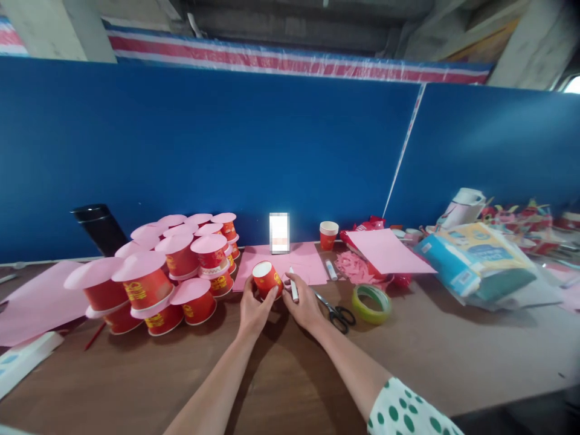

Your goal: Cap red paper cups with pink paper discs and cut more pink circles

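A red paper cup [268, 278] with gold lettering is tilted in my left hand [256, 308], its white opening turned up toward me. My right hand [304, 304] sits just right of the cup, holding a white marker [294, 285] between its fingers; its fingertips are close to the cup's side. Behind both hands lies a sheet of pink paper [308, 257]. Black-handled scissors [338, 314] rest beside my right wrist, with a roll of yellow-green tape [371, 303] farther right. A white glue stick or marker [331, 270] lies behind the scissors.
Stacked red cups [145, 290] topped with pink paper discs crowd the left, near a black bottle [98, 228]. Nested cups [328, 235] stand at the back. Pink paper scraps [356, 267], a pink sheet [392, 251] and a blue-yellow package [475, 260] lie right. A blue partition [254, 145] rises behind.
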The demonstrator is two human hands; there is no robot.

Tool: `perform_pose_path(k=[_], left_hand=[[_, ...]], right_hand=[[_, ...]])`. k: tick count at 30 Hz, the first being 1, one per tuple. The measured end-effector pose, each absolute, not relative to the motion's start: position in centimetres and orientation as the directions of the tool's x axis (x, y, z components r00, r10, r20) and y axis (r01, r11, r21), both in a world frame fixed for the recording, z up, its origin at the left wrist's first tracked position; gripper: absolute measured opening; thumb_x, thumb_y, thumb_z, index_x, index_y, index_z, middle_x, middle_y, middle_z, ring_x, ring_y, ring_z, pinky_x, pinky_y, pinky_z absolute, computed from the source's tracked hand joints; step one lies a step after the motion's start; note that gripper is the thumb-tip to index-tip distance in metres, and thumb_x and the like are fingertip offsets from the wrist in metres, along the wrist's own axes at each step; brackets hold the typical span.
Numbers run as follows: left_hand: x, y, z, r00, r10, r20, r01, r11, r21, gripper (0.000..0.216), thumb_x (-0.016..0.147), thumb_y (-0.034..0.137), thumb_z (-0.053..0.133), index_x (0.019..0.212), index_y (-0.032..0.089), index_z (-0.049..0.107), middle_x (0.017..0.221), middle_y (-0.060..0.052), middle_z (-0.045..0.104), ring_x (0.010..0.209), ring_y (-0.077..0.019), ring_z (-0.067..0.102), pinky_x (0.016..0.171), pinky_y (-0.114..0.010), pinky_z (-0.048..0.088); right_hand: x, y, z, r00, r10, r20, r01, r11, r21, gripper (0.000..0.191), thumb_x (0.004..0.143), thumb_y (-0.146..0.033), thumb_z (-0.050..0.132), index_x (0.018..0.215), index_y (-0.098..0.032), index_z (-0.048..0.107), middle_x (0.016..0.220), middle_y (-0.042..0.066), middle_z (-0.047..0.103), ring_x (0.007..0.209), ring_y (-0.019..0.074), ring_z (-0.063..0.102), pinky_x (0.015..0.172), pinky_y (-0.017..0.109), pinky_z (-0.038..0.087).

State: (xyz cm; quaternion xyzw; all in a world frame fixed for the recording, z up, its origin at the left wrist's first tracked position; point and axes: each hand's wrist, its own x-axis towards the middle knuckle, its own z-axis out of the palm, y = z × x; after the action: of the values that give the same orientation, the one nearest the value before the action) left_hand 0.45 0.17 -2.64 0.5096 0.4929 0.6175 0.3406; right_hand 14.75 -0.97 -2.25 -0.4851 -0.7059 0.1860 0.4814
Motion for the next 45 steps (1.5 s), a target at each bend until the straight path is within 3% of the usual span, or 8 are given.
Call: perform_pose_path(k=[10, 17, 26, 45], left_hand=[[0.5, -0.5, -1.8, -0.246, 0.919, 0.307, 0.298, -0.23, 0.927, 0.065, 0.062, 0.035, 0.072, 0.118, 0.017, 0.046, 0.111, -0.011, 0.06, 0.102, -0.0251, 0.057, 0.09, -0.04, 0.043], [0.6, -0.4, -2.1, -0.212, 0.928, 0.306, 0.254, -0.25, 0.934, 0.061, 0.06, 0.028, 0.072, 0.116, 0.018, 0.047, 0.107, -0.01, 0.061, 0.097, -0.0235, 0.06, 0.087, -0.038, 0.045], [0.6, -0.5, -2.6, -0.186, 0.918, 0.35, 0.332, -0.277, 0.902, 0.064, 0.062, 0.024, 0.068, 0.121, 0.019, 0.044, 0.118, -0.011, 0.056, 0.109, -0.0258, 0.053, 0.093, -0.041, 0.04], [0.8, -0.5, -3.0, -0.155, 0.931, 0.329, 0.391, -0.248, 0.886, 0.061, 0.065, 0.022, 0.064, 0.122, 0.016, 0.043, 0.118, -0.013, 0.056, 0.108, -0.0269, 0.053, 0.093, -0.042, 0.04]], right_hand=[[14.7, -0.7, -2.7, -0.012, 0.85, 0.526, 0.537, 0.449, -0.714, 0.054, 0.079, -0.026, 0.054, 0.13, -0.018, 0.039, 0.119, 0.012, 0.055, 0.101, 0.023, 0.057, 0.086, 0.039, 0.048], [14.7, -0.6, -2.9, 0.009, 0.839, 0.545, 0.495, 0.469, -0.731, 0.062, 0.078, -0.023, 0.054, 0.135, -0.02, 0.031, 0.122, 0.013, 0.051, 0.106, 0.0239, 0.054, 0.092, 0.044, 0.044], [14.4, -0.9, -2.8, -0.046, 0.84, 0.54, 0.518, 0.483, -0.706, 0.056, 0.079, -0.02, 0.052, 0.132, -0.017, 0.036, 0.12, 0.013, 0.053, 0.11, 0.0238, 0.052, 0.094, 0.043, 0.043], [14.1, -1.4, -2.6, -0.086, 0.864, 0.496, 0.507, 0.467, -0.724, 0.045, 0.079, -0.016, 0.048, 0.124, -0.019, 0.044, 0.12, 0.01, 0.056, 0.111, 0.0217, 0.053, 0.096, 0.04, 0.043]])
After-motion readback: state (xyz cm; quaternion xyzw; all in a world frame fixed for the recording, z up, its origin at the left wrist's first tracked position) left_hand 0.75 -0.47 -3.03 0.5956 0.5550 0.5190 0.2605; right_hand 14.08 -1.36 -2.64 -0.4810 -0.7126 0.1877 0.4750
